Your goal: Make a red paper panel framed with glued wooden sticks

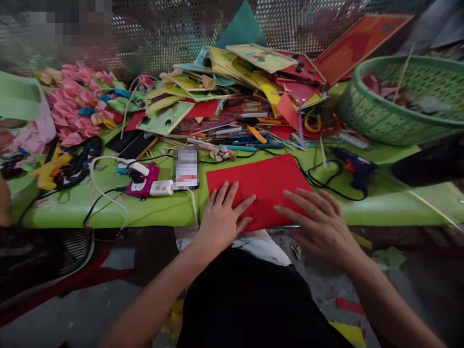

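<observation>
A red sheet of paper or card lies on the green-covered table at its front edge. My left hand rests on the sheet's left part, fingers spread and flat. Over its right part lies my right hand, fingers stretched out and apart, slightly blurred. Neither hand grips anything. Just left of the sheet is a phone with a lit screen. To the right, a blue hot glue gun lies with its black cord running behind the sheet.
A magenta power strip with plugs and cables sits left of the phone. Behind are pens and a heap of coloured cards. A green basket stands right, pink paper flowers left. A yellow glue gun lies far left.
</observation>
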Demonstrator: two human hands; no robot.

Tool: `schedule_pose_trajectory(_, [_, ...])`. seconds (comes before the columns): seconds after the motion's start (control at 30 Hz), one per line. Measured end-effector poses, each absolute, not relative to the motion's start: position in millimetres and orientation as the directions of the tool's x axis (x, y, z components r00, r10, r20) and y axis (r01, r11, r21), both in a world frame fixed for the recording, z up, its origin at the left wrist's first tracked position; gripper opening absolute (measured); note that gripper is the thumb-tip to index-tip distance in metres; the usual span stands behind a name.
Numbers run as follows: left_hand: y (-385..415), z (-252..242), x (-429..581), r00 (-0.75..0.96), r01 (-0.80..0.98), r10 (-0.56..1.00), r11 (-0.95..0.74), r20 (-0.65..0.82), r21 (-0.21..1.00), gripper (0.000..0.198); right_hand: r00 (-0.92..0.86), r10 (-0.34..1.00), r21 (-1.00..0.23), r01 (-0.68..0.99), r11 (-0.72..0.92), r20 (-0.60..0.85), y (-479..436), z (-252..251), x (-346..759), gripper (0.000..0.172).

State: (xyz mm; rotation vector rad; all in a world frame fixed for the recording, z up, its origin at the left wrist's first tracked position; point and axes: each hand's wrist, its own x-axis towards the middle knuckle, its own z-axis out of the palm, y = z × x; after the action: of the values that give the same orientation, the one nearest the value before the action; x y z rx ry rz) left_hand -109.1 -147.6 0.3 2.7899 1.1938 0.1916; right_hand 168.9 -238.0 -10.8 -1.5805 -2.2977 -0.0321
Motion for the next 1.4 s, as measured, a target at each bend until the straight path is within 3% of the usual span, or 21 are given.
schedule_pose_trajectory(0.37, [-148.8, -6.0, -109.9, 0.688, 0.715, 0.721, -0.693, 0.084, 0.097, 0.058, -0.39, 0.894, -0.079, 0.906, 0.415, 0.222, -236.5, -38.9, 158.7, 0.061])
schedule_pose_trajectory(0.6, [-149.1, -7.8, -109.0, 0.703, 0.705, 0.711, -0.701, 0.03, 0.109, 0.112, -0.289, 0.917, -0.041, 0.949, 0.311, 0.275, -247.7, -42.6, 118.0, 0.069])
schedule_pose_trajectory(0.77, [-149.5, -9.1, -110.1, 0.708, 0.699, 0.704, -0.709, 0.051, 0.088, 0.101, -0.402, 0.874, -0.017, 0.906, 0.422, 0.274, -249.0, -59.8, 71.4, 0.074])
schedule_pose_trajectory(1.0, [-145.3, -10.7, -110.4, 0.707, 0.706, 0.707, -0.707, 0.019, 0.04, 0.1, -0.298, 0.883, 0.022, 0.95, 0.312, 0.362, -253.5, -69.4, 113.7, 0.079])
schedule_pose_trajectory(1.17, [-143.0, -13.7, -110.7, 0.711, 0.702, 0.703, -0.711, 0.016, 0.042, 0.102, -0.145, 0.9, 0.017, 0.988, 0.151, 0.411, -269.8, -68.6, 163.2, 0.075])
schedule_pose_trajectory(1.4, [-124.5, -3.3, -108.6, 0.731, 0.682, 0.679, -0.729, -0.072, 0.05, 0.108, -0.127, 0.898, 0.029, 0.992, 0.127, 0.42, -258.8, -61.9, 171.0, 0.056])
